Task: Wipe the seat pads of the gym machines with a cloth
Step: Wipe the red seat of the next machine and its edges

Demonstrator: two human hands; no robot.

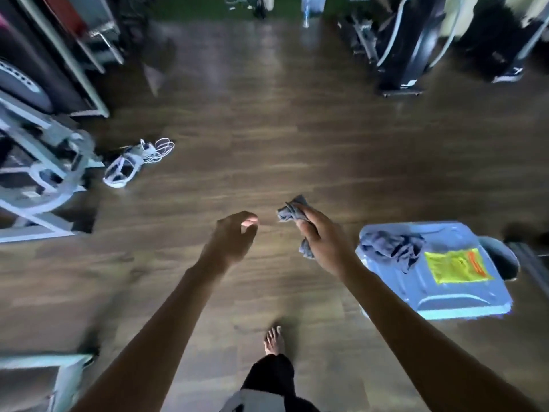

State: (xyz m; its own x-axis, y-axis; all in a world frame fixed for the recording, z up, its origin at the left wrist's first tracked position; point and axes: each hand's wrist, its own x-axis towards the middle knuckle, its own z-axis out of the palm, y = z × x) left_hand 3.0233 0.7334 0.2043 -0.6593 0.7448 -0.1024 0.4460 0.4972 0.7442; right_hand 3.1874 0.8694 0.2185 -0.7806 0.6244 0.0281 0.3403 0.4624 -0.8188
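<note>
**Desk:** Report the cloth first.

**Operator:** I find the crumpled grey-blue cloth (pixel 292 211) at about five o'clock from centre, bunched in the right hand (pixel 319 236). The fingers are wrapped firmly round it and loose ends stick out above and below the fist. It hangs in open air over the brown wood-grain floor (pixel 267 129) and touches no pad.

**Desk:** And the other hand?

**Operator:** The left hand (pixel 234 236), near six o'clock, holds nothing. Its fingers are loosely curled, with the thumb close to the fingertips.

**Desk:** What is around them?

**Operator:** At four o'clock a second grey-blue rag heap (pixel 392 246) lies on a pale blue plastic box lid (pixel 463 298). At nine o'clock stands a pale grey metal machine frame (pixel 35 185), and at one o'clock a black upright machine (pixel 410 43). Both are well apart from the cloth.

**Desk:** Progress?

**Operator:** I see no seat pad clearly, and nothing shows me which pads, if any, have been wiped. My judgement is that the person is walking between stations with the cloth ready. The wiping visible from here is all yet to do, starting with reaching a machine.
</note>
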